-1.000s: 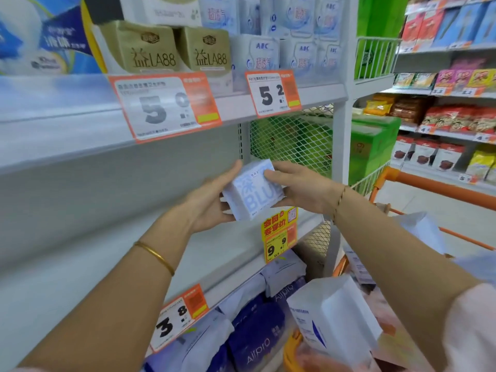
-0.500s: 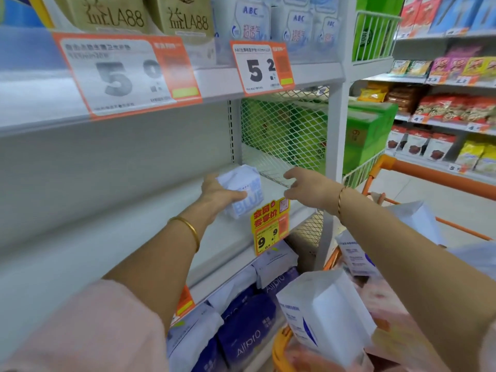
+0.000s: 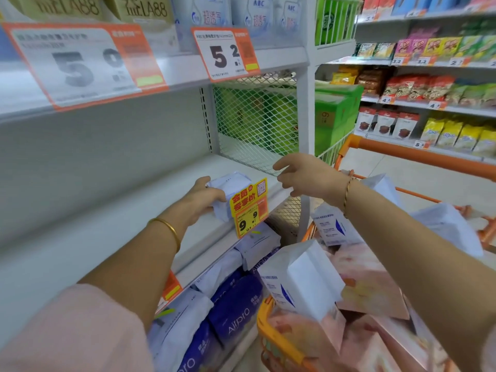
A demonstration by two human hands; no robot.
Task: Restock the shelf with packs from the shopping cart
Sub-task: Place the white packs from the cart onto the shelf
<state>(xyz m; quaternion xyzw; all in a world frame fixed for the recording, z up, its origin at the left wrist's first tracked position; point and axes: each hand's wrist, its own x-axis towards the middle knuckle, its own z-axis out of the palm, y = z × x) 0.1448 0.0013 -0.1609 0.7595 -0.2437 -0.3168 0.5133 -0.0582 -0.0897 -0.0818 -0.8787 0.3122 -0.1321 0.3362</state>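
A supermarket aisle: the pale shelf runs along the left, and the orange shopping cart stands beside it, heaped with white packs. One small pack sits at the shelf's front edge behind a yellow price tag. It looks light and soft, best gripped by its sides. The left hand, arm outstretched, curls round its near side. The right hand hovers apart, fingers loosely spread, holding nothing.
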